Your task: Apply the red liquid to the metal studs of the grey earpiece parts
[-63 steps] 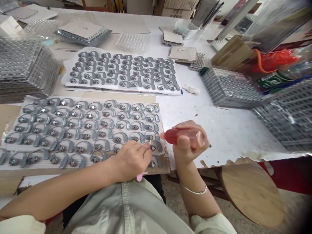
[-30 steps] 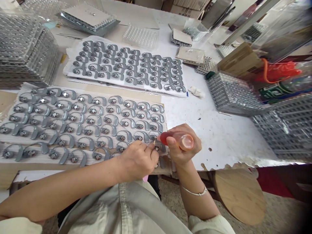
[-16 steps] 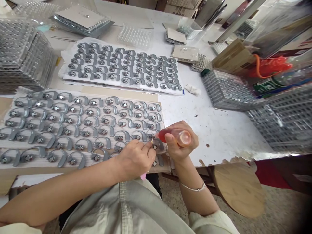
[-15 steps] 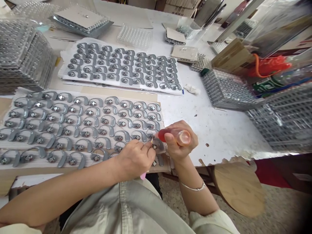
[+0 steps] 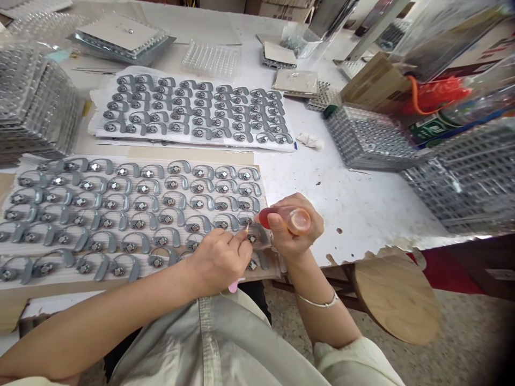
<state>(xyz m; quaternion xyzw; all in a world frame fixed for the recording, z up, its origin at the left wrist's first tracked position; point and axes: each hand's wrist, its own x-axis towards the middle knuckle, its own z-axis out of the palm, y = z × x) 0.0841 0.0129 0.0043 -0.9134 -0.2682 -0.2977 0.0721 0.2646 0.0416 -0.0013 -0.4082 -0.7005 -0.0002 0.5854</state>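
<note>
Table [image 5: 362,206], ragged-edged, above speckled floor [image 5: 477,327]; hands [image 5: 221,260] [image 5: 296,226] hold red bottle [image 5: 286,219] and thin tool [image 5: 233,287].

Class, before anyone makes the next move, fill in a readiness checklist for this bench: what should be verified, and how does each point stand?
1. Right hand has the red-tinted bottle gripped: ok.
2. Left hand holds the pink-ended tool: ok.
3. Bottle nozzle and tool tip are close together, near one grey part: ok.
4. Liquid at either tip: cannot tell, too small.
5. Every part on the front sheet visible: not ok, left hand and forearm hide some.
6. Rear sheet clear of both hands: ok.
</note>
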